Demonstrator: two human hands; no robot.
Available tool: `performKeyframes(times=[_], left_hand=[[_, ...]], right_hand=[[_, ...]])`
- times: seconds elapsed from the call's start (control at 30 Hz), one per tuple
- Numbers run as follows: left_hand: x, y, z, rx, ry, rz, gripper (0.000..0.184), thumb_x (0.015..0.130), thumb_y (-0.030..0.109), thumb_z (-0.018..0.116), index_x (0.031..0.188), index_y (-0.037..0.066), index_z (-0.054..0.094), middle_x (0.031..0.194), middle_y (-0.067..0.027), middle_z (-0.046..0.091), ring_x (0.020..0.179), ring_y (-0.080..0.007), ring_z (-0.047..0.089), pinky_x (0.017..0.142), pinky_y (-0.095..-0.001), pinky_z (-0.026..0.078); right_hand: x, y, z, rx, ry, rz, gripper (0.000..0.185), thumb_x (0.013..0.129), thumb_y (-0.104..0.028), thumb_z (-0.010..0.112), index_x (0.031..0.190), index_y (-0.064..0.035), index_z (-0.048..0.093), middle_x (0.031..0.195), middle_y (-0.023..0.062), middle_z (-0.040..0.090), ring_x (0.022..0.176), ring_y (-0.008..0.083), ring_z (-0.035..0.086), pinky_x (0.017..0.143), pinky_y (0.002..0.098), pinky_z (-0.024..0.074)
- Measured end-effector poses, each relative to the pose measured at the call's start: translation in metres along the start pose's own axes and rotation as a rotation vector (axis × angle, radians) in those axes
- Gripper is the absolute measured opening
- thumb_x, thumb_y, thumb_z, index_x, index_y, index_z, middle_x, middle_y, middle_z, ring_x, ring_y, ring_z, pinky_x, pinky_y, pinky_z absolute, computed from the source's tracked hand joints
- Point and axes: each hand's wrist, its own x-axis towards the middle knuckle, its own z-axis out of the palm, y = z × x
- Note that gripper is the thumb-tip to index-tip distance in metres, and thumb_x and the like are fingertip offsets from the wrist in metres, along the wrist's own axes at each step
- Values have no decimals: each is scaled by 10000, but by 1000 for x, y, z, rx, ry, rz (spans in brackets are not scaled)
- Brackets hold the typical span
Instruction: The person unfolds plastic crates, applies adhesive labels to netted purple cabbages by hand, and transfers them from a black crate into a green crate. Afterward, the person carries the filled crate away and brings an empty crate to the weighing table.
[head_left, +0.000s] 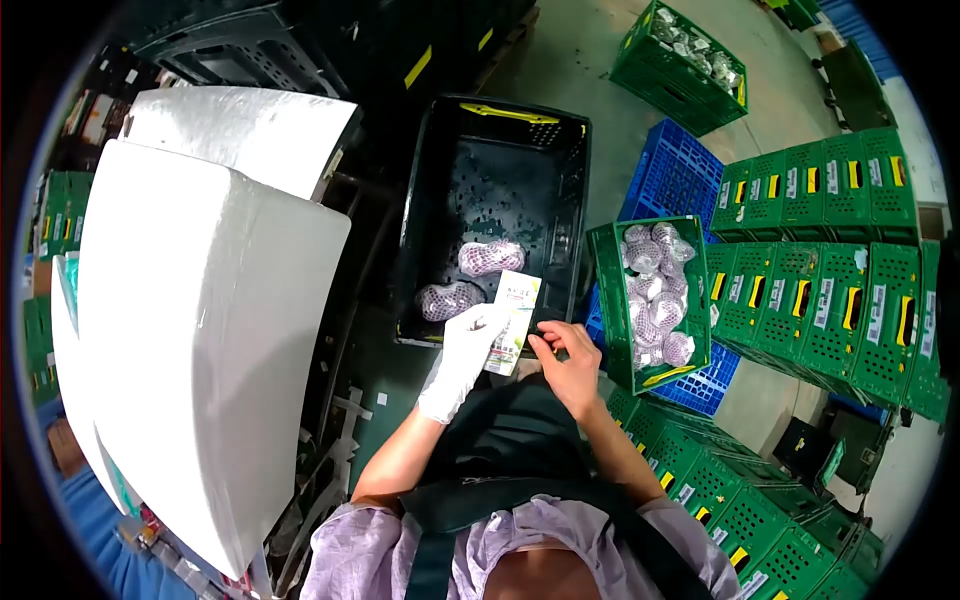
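My left hand (467, 350), in a white glove, grips a white printed label card (517, 300) with green print along its lower part. My right hand (570, 362) is bare, at the card's lower right edge, thumb and forefinger drawn together; whether anything thin is between them cannot be made out. Beneath and beyond the card, a black crate (490, 200) holds two mesh bags of round purplish-white produce: an upper mesh bag (490, 258) and a lower mesh bag (449, 300), partly behind my glove. Dark wet-looking patches mark the crate's floor.
To the right, a green crate (612, 300) full of similar mesh bags stands over blue pallets (672, 170). Another filled green crate (668, 88) is farther back. Stacked green crates (830, 300) line the right side. A large white panelled object (200, 330) stands close on my left.
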Motion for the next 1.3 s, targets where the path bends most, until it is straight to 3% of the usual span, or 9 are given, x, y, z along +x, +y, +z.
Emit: performKeyframes(times=[0.17, 0.3, 0.43, 0.57, 0.8, 0.93, 1.1, 1.17, 1.3], left_hand=[[7, 4, -6, -90, 21, -205, 142, 818, 92, 567, 906, -14, 601, 815, -64, 614, 681, -101, 573, 588, -225, 467], [11, -7, -17, -347, -81, -324, 321, 800, 46, 563, 1111, -14, 509, 925, -92, 594, 783, -134, 578, 696, -244, 487], [12, -28, -20, 52, 49, -225, 560, 710, -140, 518, 1241, -38, 371, 946, -88, 578, 794, -114, 561, 737, -220, 464], [11, -31, 3, 626, 173, -30, 695, 681, -59, 544, 1316, 117, 323, 708, -84, 579, 580, -139, 535, 595, -238, 443], [16, -60, 3, 318, 140, -200, 707, 673, -141, 414, 1330, 91, 300, 759, -7, 553, 642, -69, 471, 631, -174, 399], [17, -71, -1, 35, 227, -125, 680, 668, -176, 387, 1299, 77, 360, 921, -19, 572, 819, -61, 503, 769, -170, 382], [-18, -78, -35, 99, 242, -297, 656, 687, -130, 439, 1304, 74, 348, 849, 0, 562, 720, -36, 467, 697, -165, 393], [-33, -73, -43, 133, 321, -402, 634, 695, -100, 457, 1290, 105, 384, 710, 36, 511, 617, -20, 416, 595, -155, 383], [-61, -93, -73, 321, 275, -566, 507, 725, -41, 510, 1199, 142, 508, 599, 71, 456, 516, -14, 358, 474, -169, 340]], right_hand=[[26, 7, 17, -190, -203, -360, 279, 642, -161, 698, 887, -58, 614, 958, 59, 588, 867, 223, 520, 731, 317, 442], [26, 40, 36, -186, -346, -278, 322, 644, -219, 689, 918, -66, 620, 1016, 56, 586, 908, 222, 510, 772, 327, 426], [33, 61, 45, 7, -482, -162, 252, 691, -218, 667, 882, -59, 626, 859, 63, 627, 816, 218, 559, 698, 315, 463], [36, 84, 49, 34, -553, -220, 162, 738, -182, 615, 828, -48, 616, 738, 79, 614, 721, 236, 571, 595, 326, 476], [54, 121, 44, 66, -839, -294, 66, 735, -90, 543, 758, -34, 570, 654, 112, 567, 636, 246, 551, 554, 349, 456], [59, 131, 58, 231, -918, 108, 129, 804, -112, 508, 756, 6, 528, 620, 176, 520, 601, 297, 552, 527, 347, 421], [113, 223, 100, 218, -904, 513, 156, 804, -131, 512, 733, 6, 532, 620, 161, 541, 529, 235, 556, 500, 342, 427], [137, 241, 123, -169, -429, -74, 150, 801, -135, 516, 714, -18, 551, 613, 126, 551, 551, 270, 535, 497, 352, 435], [178, 217, 172, -492, -48, -482, 77, 759, -116, 522, 688, -97, 545, 696, 77, 551, 714, 248, 515, 625, 340, 410]])
